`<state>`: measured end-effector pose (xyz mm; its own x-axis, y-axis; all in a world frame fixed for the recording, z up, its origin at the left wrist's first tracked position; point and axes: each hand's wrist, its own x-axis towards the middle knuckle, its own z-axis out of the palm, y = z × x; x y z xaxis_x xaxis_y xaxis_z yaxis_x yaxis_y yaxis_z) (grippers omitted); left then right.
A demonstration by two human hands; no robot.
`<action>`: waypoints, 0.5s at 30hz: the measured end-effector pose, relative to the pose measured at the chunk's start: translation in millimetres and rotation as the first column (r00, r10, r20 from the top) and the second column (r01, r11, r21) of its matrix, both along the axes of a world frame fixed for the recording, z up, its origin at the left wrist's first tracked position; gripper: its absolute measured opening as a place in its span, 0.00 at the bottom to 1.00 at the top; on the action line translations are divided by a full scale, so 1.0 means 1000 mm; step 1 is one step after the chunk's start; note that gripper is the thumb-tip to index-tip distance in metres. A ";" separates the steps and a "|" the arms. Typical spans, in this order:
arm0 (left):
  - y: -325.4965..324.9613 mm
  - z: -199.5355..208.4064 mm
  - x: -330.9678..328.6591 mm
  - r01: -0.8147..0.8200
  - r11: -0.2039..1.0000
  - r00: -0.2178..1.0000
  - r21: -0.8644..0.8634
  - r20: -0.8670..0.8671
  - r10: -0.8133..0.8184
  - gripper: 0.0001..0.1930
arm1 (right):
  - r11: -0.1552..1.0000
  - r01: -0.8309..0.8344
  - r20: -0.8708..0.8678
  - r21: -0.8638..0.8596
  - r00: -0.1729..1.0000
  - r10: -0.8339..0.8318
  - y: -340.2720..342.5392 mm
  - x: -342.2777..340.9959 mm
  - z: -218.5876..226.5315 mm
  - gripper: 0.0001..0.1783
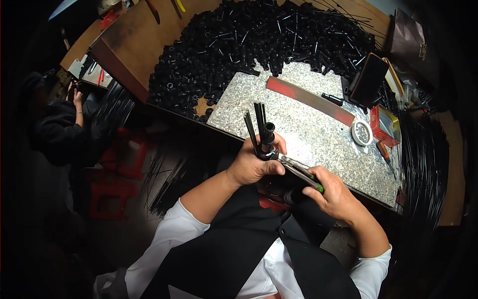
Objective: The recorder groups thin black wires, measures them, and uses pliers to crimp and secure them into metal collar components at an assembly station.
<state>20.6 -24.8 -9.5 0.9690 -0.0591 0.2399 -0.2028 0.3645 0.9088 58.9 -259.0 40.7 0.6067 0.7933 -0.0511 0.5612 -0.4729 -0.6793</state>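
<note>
My left hand is closed around a black tubular fitting. The fitting stands roughly upright, its round hollow end facing up. Several thin black rods rise beside it out of the same grip. From the right, my right hand grips pliers with green on the handles. Their jaws reach the base of the fitting, close to my left thumb; what lies between the jaws is too small to make out. Both hands are in front of the near edge of the speckled worktop.
Black tubular parts are heaped at the back. On the worktop lie a red-grey strip, a white bowl of small metal pieces, a red box, a screwdriver and a propped phone. Another person sits at far left.
</note>
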 end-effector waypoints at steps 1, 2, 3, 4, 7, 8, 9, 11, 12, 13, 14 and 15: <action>0.000 -0.001 0.000 -0.025 1.000 1.000 -0.006 0.018 0.025 0.26 | 1.000 0.011 -0.020 -0.001 1.000 -0.011 0.001 0.000 -0.003 0.18; 0.000 -0.001 -0.001 -0.028 1.000 0.999 -0.004 0.021 0.028 0.26 | 1.000 0.022 -0.039 -0.002 0.999 -0.022 0.002 0.001 -0.006 0.19; 0.000 -0.002 -0.001 -0.035 0.999 0.999 -0.002 0.009 0.035 0.25 | 1.000 0.019 -0.036 -0.001 0.999 -0.019 0.002 0.002 -0.009 0.19; 0.000 -0.003 -0.002 -0.040 0.999 0.999 0.001 -0.006 0.040 0.25 | 1.000 0.019 -0.003 0.008 1.000 -0.019 0.002 0.002 -0.013 0.19; 0.000 -0.005 -0.003 -0.087 0.996 0.996 0.032 0.007 0.086 0.24 | 0.999 0.033 0.054 0.001 0.998 -0.033 0.004 0.005 -0.016 0.20; 0.001 -0.003 -0.004 -0.087 0.996 0.996 0.032 0.007 0.087 0.24 | 0.999 0.048 0.077 -0.015 0.996 -0.046 0.005 0.005 -0.016 0.19; 0.002 0.001 -0.005 -0.075 0.997 0.997 -0.010 -0.012 0.075 0.24 | 0.999 0.048 0.078 -0.016 0.996 -0.047 0.005 0.005 -0.015 0.19; 0.005 0.000 -0.007 -0.066 0.996 0.998 -0.052 -0.027 0.064 0.24 | 0.996 0.082 0.223 0.025 0.971 -0.085 0.005 0.006 -0.012 0.19; 0.008 -0.010 -0.007 -0.087 0.996 0.996 0.007 -0.004 0.087 0.27 | 0.993 0.093 0.277 0.069 0.955 -0.109 0.004 0.006 -0.012 0.15; 0.010 -0.018 -0.005 -0.103 0.993 0.995 0.065 0.018 0.102 0.31 | 0.993 0.101 0.277 0.067 0.954 -0.116 0.004 0.006 -0.008 0.15; 0.012 -0.019 -0.006 -0.096 0.993 0.995 0.064 0.019 0.095 0.31 | 0.981 0.158 0.222 0.112 0.958 -0.179 0.006 0.004 0.004 0.13; 0.014 -0.020 -0.006 -0.127 0.982 0.991 0.139 0.051 0.121 0.32 | 0.963 0.219 0.163 0.154 0.956 -0.244 0.007 0.001 0.017 0.11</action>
